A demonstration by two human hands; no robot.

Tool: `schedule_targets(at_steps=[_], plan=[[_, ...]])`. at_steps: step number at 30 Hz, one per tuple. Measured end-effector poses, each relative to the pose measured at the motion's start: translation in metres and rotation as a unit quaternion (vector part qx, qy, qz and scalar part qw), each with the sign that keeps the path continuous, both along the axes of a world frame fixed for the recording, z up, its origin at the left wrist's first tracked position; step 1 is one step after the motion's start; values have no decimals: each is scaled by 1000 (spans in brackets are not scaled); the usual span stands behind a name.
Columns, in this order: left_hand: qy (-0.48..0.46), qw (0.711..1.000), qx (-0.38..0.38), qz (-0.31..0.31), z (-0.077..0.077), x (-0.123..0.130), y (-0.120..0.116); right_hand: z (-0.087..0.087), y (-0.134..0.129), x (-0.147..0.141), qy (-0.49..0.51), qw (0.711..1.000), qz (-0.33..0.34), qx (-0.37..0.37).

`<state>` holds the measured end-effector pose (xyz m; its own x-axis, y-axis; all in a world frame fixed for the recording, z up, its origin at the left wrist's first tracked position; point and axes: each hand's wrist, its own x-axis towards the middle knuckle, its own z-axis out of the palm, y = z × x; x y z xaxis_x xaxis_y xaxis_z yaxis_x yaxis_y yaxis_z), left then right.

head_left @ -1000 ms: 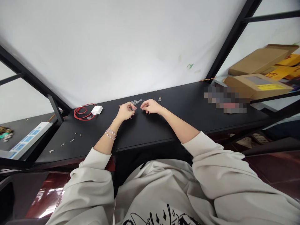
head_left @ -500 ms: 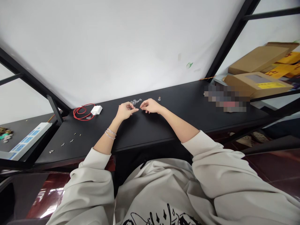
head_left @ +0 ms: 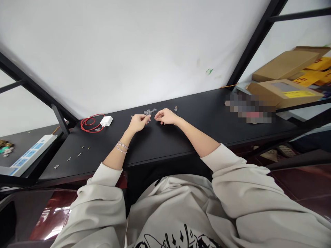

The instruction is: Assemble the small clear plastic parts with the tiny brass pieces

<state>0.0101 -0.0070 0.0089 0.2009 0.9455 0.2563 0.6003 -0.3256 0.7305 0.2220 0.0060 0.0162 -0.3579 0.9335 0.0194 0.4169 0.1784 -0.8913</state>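
My left hand (head_left: 139, 123) is over the black table (head_left: 170, 141), thumb and fingers pinched together around something too small to make out. Just to its right, my right hand (head_left: 167, 116) also has its fingertips together; whatever they may hold is hidden. The two hands are a small gap apart. Behind them lies a cluster of small clear pieces (head_left: 148, 112), partly covered by my left hand. One small clear piece with a gold-coloured top (head_left: 176, 108) stands behind my right hand.
A white charger (head_left: 106, 121) with a coiled red cable (head_left: 89, 130) lies at the left. Several tiny pieces (head_left: 69, 159) are scattered nearer the left edge. A pixelated item (head_left: 249, 108) and cardboard boxes (head_left: 284, 93) are on the right. A white wall rises behind.
The thumb of my left hand has drawn back from the right hand and closed against its fingers. My right hand has hardly moved.
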Motion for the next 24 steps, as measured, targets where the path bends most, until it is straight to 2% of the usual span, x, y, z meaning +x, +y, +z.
schedule_targets(at_steps=[5, 10, 17, 24], plan=[[16, 1000, -7, 7, 1, 0, -2, 2, -2, 0, -6, 1000, 1, 0], [-8, 999, -22, -30, -1, 0, 0, 2, -2, 1, -2, 1000, 1, -2], [-47, 998, -23, -33, -6, -4, 4, 0, -1, 1, -7, 1000, 0, 1], [-53, 995, -75, -45, -5, 0, 1, 1, -2, 1, -11, 1000, 3, 3]])
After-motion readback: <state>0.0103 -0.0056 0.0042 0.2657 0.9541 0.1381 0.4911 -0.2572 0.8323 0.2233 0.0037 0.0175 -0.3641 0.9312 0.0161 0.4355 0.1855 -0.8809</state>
